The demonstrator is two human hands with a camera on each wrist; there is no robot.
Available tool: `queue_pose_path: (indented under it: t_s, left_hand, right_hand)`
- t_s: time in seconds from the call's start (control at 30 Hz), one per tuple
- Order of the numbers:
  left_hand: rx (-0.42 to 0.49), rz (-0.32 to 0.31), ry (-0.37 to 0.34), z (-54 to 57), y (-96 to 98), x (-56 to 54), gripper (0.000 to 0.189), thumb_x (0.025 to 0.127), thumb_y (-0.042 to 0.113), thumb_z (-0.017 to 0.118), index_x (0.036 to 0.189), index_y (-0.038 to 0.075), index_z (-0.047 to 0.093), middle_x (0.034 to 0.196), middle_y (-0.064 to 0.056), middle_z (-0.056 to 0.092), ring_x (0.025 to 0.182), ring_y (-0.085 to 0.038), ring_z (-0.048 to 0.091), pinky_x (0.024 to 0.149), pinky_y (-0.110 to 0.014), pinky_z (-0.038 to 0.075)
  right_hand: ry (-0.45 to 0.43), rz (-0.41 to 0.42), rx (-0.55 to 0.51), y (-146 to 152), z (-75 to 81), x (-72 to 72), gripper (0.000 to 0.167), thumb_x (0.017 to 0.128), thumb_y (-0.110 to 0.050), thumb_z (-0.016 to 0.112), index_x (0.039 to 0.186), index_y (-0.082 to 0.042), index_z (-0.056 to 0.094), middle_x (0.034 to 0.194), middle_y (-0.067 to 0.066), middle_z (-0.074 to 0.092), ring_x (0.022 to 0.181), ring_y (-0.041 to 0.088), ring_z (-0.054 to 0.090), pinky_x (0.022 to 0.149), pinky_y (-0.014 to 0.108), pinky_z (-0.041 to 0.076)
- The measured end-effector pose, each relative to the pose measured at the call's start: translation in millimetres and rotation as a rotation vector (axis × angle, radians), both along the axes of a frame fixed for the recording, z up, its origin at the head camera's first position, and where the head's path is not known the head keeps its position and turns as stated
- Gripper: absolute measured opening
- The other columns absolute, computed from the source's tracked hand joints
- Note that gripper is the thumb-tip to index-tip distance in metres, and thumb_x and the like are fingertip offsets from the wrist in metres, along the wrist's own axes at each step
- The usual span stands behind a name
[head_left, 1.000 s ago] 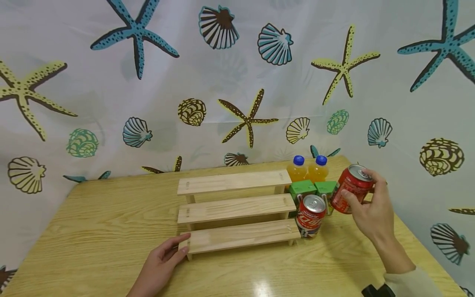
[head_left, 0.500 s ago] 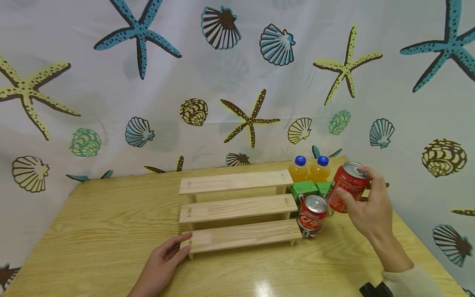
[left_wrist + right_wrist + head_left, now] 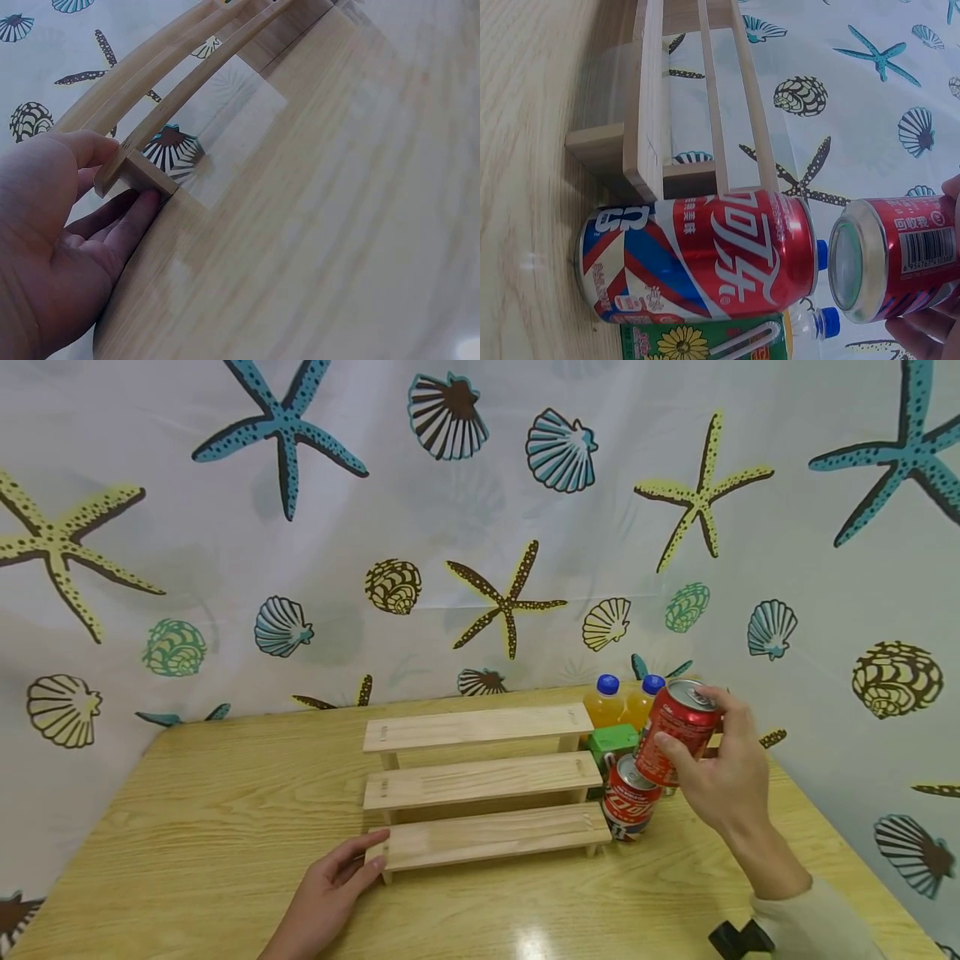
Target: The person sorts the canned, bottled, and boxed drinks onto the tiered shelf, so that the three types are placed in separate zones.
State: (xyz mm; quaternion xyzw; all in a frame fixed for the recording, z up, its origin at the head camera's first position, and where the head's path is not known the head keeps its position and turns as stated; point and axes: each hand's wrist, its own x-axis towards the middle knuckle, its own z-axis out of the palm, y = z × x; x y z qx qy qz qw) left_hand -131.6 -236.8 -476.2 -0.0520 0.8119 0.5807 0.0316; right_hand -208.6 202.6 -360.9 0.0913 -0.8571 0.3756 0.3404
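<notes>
Head: right of the three-tier wooden rack (image 3: pixel 480 728), the right hand (image 3: pixel 727 781) has thumb and fingers clamped round a tilted red cola can (image 3: pixel 677 731). The left hand (image 3: pixel 330 887) pinches the rack's left front end.

Left wrist: that end sits between its fingers.

Right wrist: an upright cola can (image 3: pixel 697 259) stands beside the rack, apart from the held can's base.

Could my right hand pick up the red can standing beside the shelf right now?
Probably not as things stand: the right hand grips another red can, held higher than the standing can, so it looks occupied until that one is put down.
</notes>
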Motion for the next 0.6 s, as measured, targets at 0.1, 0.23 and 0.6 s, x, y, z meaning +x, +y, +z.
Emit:
queue_pose_path:
  t_s: [0.1, 0.23, 0.6]
  left_hand:
    - [0.008, 0.001, 0.000, 0.0, 0.4, -0.4, 0.052, 0.095, 0.044, 0.065, 0.140, 0.020, 0.059, 0.151, -0.005, 0.050, 0.143, -0.025, 0.043, 0.116, -0.041, 0.039]
    - [0.002, -0.007, 0.002, -0.1, -0.1, 0.4, 0.053, 0.095, 0.046, 0.064, 0.140, 0.020, 0.058, 0.152, -0.007, 0.049, 0.143, -0.027, 0.042, 0.116, -0.041, 0.040]
    - [-0.011, -0.006, 0.012, 1.1, 0.2, 0.5, 0.048, 0.097, 0.044, 0.064, 0.139, 0.021, 0.059, 0.150, -0.005, 0.051, 0.143, -0.024, 0.044, 0.117, -0.040, 0.038]
  right_hand:
    - [0.002, 0.007, 0.020, -4.1, 0.1, -1.3, 0.068, 0.086, -0.021, 0.077, 0.144, -0.011, 0.042, 0.124, 0.020, 0.054, 0.091, 0.024, 0.058, 0.064, 0.004, 0.040]
    - [0.006, 0.009, 0.032, -9.2, 0.5, -3.0, 0.068, 0.085, -0.023, 0.077, 0.143, -0.013, 0.043, 0.122, 0.018, 0.056, 0.086, 0.024, 0.058, 0.062, 0.012, 0.045]
    - [-0.002, 0.064, 0.004, -26.9, 4.6, -8.4, 0.066, 0.085, -0.024, 0.078, 0.141, -0.013, 0.046, 0.122, 0.017, 0.056, 0.085, 0.027, 0.062, 0.060, 0.023, 0.052]
